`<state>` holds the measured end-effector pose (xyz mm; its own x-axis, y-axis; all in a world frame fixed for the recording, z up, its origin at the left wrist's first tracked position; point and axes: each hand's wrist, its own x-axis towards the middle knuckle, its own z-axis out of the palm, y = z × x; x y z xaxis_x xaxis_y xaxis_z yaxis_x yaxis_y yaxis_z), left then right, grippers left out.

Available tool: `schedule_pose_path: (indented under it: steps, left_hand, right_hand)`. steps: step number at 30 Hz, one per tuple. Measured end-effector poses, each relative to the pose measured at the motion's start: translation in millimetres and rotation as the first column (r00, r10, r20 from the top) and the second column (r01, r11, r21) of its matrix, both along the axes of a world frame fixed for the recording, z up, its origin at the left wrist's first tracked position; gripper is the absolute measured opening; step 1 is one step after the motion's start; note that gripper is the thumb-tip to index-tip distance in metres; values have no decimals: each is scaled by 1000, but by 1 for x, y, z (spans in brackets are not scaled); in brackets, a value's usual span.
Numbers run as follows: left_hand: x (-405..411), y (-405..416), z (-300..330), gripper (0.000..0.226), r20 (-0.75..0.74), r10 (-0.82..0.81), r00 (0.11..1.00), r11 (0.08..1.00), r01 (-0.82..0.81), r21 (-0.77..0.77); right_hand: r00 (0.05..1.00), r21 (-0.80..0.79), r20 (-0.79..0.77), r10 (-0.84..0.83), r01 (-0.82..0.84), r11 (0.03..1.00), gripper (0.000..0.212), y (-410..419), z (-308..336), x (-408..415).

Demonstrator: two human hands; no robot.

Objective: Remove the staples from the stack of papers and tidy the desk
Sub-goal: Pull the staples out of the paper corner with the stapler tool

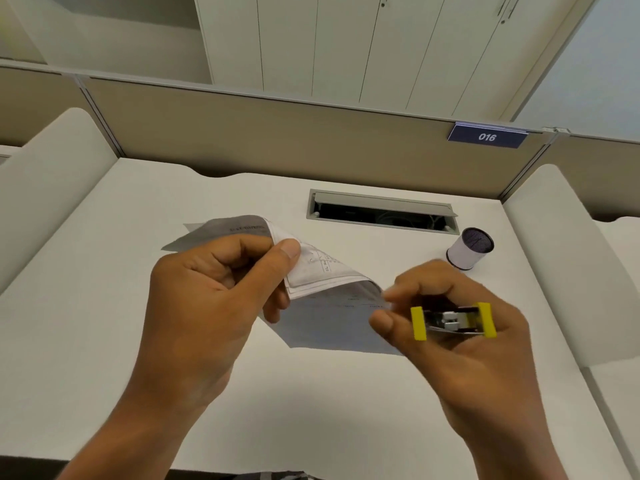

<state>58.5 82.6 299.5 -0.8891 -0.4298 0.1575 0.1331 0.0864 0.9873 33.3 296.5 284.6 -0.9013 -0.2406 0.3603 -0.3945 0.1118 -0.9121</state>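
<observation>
My left hand (pixel 211 299) grips a stack of printed papers (pixel 322 299) above the white desk (pixel 104 258), with the thumb pressing a folded-over top sheet. My right hand (pixel 460 334) holds a yellow and metal staple remover (pixel 452 321) in the palm. Its thumb and forefinger pinch at the papers' right corner; that fingertip area is blurred, so I cannot tell if a staple is between them.
A small round white container with a dark mesh top (pixel 470 248) stands on the desk at the right. A cable slot with an open flap (pixel 381 211) lies behind the papers. A beige partition with a "016" tag (pixel 486 136) closes the back. White side panels flank the desk.
</observation>
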Motion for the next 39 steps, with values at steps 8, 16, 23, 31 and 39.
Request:
schedule_pose_path:
  steps: [8, 16, 23, 31, 39]
  left_hand:
    - [4, 5, 14, 15, 19, -60, 998, 996, 61, -72]
    - [3, -1, 24, 6, -33, -109, 994, 976, 101, -192]
    - [-8, -3, 29, 18, 22, -101, 995, 994, 101, -30]
    - [-18, -1, 40, 36, 88, -248, 965, 949, 223, 224]
    - [-13, 4, 32, 30, 40, -222, 974, 975, 221, 23]
  right_hand:
    - [974, 263, -226, 34, 28, 964, 9, -13, 26, -25]
    - [918, 401, -371, 137, 26, 916, 10, -19, 44, -38]
    - [867, 470, -427, 255, -28, 882, 38, -16, 43, -40]
    - [900, 239, -432, -60, 178, 955, 2, -27, 20, -30]
    - [847, -240, 513, 136, -11, 971, 20, -21, 32, -34]
